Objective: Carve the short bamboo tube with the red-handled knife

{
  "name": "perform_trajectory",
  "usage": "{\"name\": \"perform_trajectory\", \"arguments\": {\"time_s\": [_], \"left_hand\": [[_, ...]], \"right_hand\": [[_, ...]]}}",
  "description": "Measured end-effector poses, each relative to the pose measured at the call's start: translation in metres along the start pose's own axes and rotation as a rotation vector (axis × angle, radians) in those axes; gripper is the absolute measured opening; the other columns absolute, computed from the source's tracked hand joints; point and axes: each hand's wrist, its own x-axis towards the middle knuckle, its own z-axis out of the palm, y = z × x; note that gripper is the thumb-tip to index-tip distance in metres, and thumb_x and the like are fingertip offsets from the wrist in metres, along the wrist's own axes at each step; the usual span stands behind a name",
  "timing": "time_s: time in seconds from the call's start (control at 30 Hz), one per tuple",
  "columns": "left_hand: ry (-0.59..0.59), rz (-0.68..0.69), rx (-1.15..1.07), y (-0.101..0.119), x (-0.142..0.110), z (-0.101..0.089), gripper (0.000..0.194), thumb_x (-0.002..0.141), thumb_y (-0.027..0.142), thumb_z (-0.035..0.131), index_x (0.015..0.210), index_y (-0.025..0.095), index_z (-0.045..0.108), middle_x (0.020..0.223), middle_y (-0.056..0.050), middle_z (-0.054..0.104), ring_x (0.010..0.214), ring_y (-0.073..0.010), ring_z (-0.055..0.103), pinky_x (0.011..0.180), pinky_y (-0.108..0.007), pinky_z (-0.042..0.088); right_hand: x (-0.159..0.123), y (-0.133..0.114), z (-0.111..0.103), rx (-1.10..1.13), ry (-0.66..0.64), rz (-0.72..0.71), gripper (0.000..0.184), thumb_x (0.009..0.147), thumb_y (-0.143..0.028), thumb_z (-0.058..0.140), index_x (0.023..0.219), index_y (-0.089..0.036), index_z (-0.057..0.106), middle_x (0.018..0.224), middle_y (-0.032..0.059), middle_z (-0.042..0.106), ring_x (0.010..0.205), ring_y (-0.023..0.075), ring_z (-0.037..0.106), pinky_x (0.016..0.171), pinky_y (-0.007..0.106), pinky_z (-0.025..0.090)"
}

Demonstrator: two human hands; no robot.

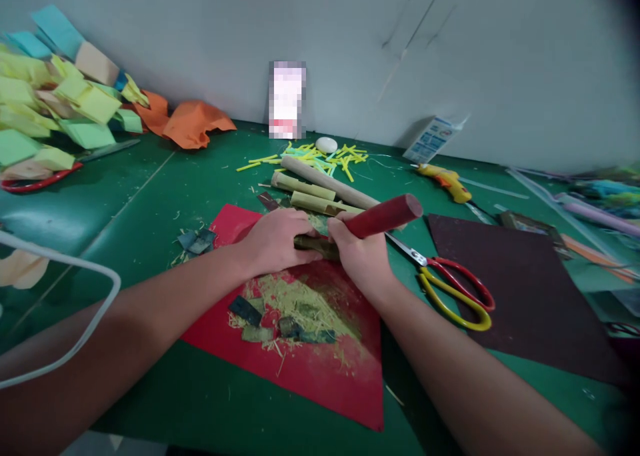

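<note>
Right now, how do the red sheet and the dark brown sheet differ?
Colour: the red sheet is bright; the dark brown sheet is near black.
Place: the red sheet lies beneath the left hand and right hand; the dark brown sheet, right of them.
On top: the red sheet bears shavings; the scissors' handles overlap the dark brown sheet.
Shared: both lie on the green table.

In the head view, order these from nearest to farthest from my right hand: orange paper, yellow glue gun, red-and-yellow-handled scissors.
From your right hand:
1. Scissors, just to its right
2. Yellow glue gun, back right
3. Orange paper, back left
</note>
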Motion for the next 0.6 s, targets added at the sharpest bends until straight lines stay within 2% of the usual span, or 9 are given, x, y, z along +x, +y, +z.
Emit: {"name": "perform_trajectory", "arguments": {"time_s": [0.6], "left_hand": [[-0.009, -0.020, 0.018, 0.0006, -0.0003, -0.0003, 0.028, 0.083, 0.045, 0.070, 0.095, 0.020, 0.073, 0.090, -0.006, 0.068, 0.090, -0.0233, 0.062, 0.077, -0.037, 0.047]], "right_hand": [[0.0010, -0.0021, -0.0015, 0.029, 0.001, 0.021, 0.026, 0.074, -0.030, 0.058, 0.053, -0.022, 0.044, 0.053, -0.0046, 0.041, 0.056, 0.0118, 0.037, 0.056, 0.031, 0.031]]}}
